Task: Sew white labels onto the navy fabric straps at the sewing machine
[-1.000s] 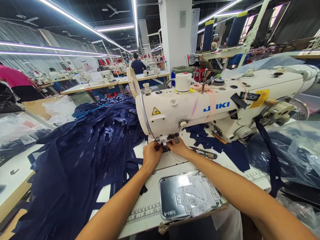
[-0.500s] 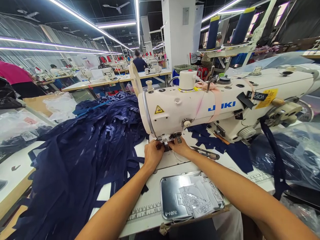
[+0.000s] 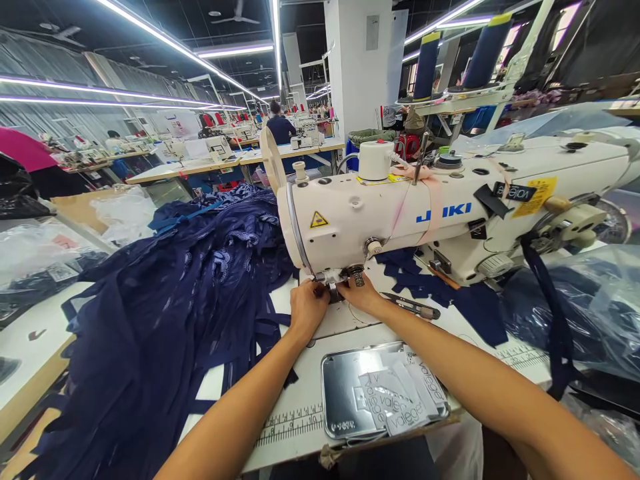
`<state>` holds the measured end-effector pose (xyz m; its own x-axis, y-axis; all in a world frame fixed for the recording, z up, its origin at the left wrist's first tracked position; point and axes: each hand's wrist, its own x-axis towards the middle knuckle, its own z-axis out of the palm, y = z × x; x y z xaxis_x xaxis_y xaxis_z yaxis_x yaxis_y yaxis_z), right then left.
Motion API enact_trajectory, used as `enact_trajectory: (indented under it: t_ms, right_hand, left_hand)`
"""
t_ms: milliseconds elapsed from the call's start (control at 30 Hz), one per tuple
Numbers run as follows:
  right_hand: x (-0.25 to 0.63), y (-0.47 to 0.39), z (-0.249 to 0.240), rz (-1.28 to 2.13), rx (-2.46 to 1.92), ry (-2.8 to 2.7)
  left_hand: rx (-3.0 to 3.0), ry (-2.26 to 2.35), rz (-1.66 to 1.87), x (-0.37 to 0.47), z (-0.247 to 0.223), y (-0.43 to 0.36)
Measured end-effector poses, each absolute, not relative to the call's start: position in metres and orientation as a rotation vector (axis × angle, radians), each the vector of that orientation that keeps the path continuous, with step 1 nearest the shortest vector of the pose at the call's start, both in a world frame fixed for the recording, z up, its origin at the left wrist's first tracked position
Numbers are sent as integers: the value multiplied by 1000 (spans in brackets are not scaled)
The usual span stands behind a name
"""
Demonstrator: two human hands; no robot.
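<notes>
Under the head of a white sewing machine (image 3: 340,220), my left hand (image 3: 309,308) is closed with its fingertips pinched left of the presser foot (image 3: 334,292). A small dark patch shows at those fingertips, too small to name. My right hand (image 3: 363,295) reaches in from the other side, its fingers bent together close to the foot. The tension spring and dial (image 3: 356,275) partly cover it, so what it grips is hidden. Left of my left hand lies a big heap of navy fabric pieces (image 3: 165,307) with lace trim. Thread snips (image 3: 413,305) rest right of my right hand.
A metal tray (image 3: 343,387) with printed white labels (image 3: 400,403) sits at the table's front edge. Navy scraps (image 3: 440,287) lie behind the snips. Plastic-wrapped navy goods (image 3: 595,313) are at right, thread cones (image 3: 487,53) above. A person (image 3: 280,127) sits in the background.
Both hands stay at the presser foot with barely any movement. The view has shifted very slightly, and the person in pink at far left has moved a little.
</notes>
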<state>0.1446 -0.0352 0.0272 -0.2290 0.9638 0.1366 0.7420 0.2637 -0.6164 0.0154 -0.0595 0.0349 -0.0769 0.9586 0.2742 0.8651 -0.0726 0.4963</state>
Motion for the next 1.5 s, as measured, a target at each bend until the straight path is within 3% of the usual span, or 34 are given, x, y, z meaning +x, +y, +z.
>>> enact_trajectory:
  t_ms: [867, 1067, 1200, 1500]
  right_hand:
    - [145, -45, 47, 432, -1456, -2376]
    - [162, -50, 62, 749, -1279, -2504]
    - [162, -45, 57, 961, -1297, -2254]
    - [165, -34, 44, 795, -1457, -2020]
  left_hand:
    - [2191, 1944, 888, 13, 39, -68]
    - [2718, 1567, 621, 10, 40, -78]
    - [2576, 1764, 523, 5, 41, -73]
    - [2561, 1839, 527, -22, 44, -27]
